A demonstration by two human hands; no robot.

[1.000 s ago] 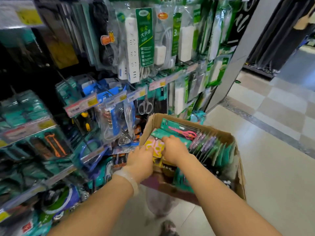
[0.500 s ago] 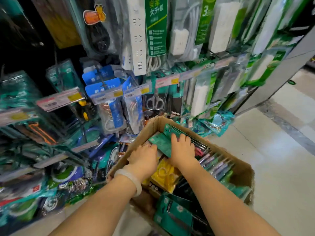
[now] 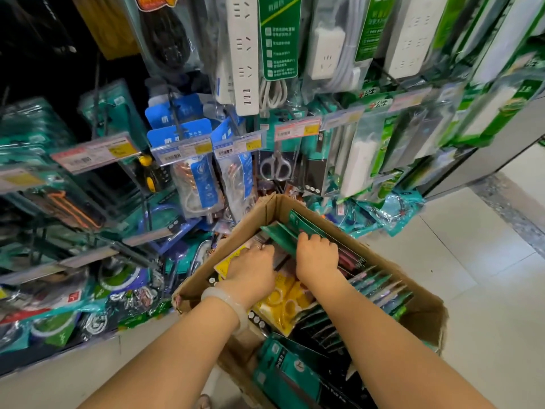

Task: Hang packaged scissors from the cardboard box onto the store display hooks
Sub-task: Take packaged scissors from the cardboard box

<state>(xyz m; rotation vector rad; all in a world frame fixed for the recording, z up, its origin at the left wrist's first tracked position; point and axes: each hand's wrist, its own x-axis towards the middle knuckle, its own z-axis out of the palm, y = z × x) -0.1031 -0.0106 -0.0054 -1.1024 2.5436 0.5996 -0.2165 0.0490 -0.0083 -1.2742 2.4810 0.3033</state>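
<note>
- The display rack (image 3: 206,119) fills the upper and left parts of the frame, hung thick with bagged goods: white power strips (image 3: 241,54) at top centre, blue-carded packs (image 3: 200,172) below them, and one pack of silver-handled scissors (image 3: 275,166) on a hook just above the box.
- The cardboard box (image 3: 418,308) sits at lower centre on the pale tiled floor (image 3: 486,261), its far corner close against the lowest hanging packs.
- Inside the box, green packaged scissors (image 3: 283,234) stand in rows at the far end and along the right side; yellow-handled packs (image 3: 283,302) lie flat between my wrists.
- My right hand (image 3: 318,255) curls its fingers over the top edges of the green packs, gripping them.
- My left hand (image 3: 250,270), a pale bangle (image 3: 227,302) on its wrist, reaches down among the packs; its fingertips are hidden, so I cannot tell what it holds.
</note>
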